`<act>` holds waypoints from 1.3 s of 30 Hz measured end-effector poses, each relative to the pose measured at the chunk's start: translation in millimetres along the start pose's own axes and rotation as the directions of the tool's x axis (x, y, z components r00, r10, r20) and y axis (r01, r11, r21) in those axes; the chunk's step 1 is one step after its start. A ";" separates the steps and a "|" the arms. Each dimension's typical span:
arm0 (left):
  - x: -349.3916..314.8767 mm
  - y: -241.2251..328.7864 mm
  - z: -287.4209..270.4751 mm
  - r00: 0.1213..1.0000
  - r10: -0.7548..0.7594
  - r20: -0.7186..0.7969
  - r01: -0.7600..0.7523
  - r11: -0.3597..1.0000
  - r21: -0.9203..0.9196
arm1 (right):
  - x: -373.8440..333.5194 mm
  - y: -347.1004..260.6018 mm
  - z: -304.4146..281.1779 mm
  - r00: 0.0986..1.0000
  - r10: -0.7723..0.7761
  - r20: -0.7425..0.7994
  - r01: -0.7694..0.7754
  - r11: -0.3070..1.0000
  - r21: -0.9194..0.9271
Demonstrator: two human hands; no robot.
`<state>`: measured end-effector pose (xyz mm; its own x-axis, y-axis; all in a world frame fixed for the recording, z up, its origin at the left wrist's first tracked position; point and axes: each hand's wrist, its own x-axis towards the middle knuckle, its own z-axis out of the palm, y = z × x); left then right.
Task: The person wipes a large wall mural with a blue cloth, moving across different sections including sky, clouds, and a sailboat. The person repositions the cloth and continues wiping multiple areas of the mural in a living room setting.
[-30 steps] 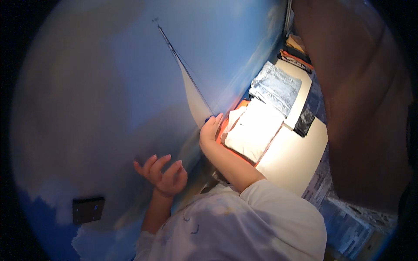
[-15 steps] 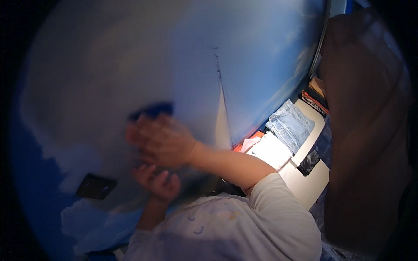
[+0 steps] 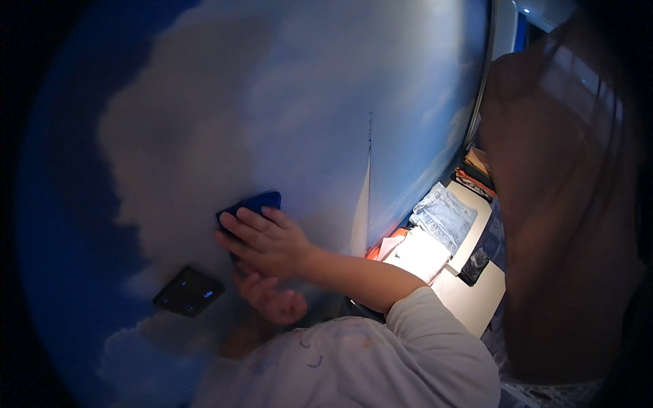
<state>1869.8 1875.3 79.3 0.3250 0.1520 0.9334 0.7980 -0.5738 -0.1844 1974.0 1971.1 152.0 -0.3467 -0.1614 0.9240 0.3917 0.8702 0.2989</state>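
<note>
My right hand (image 3: 269, 243) lies with its fingers stretched over a flat, dark blue pad or folded cloth (image 3: 255, 202), pressing it to the wall. The wall (image 3: 299, 102) is covered with a picture of cloudy sky and a white sail (image 3: 361, 204). Just below, my left hand (image 3: 275, 299) hovers near the right wrist, its fingers loosely curled and apart, with nothing visible in them. To the left of both hands is a black wall panel (image 3: 189, 292) with small blue lights.
On the right, a pale surface (image 3: 469, 292) bears folded jeans (image 3: 443, 217), a white folded garment (image 3: 416, 255) and a small black packet (image 3: 475, 266). A stack of folded clothes (image 3: 475, 173) sits farther back. A brown curtain (image 3: 558, 224) hangs at the right.
The view has shifted, so the wall panel and sail appear farther right. My right hand, blurred before, now shows sharply on the blue pad; my left hand has come closer beneath it.
</note>
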 end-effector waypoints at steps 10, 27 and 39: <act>-14.1 -0.5 5.2 0.987 0.057 0.148 -0.058 0.998 -0.001 | -81.1 84.1 -11.0 0.477 0.808 -0.347 -0.849 0.525 0.055; 9.1 35.6 112.4 0.965 -0.088 0.247 0.125 0.982 -0.139 | -169.2 158.2 -23.9 0.550 0.750 -0.367 -0.808 0.590 -0.006; 63.0 53.7 226.3 0.931 -0.031 0.363 0.077 0.991 -0.112 | -228.3 90.4 -15.0 0.401 0.902 -0.159 -0.912 0.409 0.024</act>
<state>2048.0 2036.2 58.6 0.4620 0.4520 0.7631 0.7587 -0.6469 -0.0762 2101.4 2079.6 -28.3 0.3504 0.6463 0.6779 0.4564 0.5142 -0.7261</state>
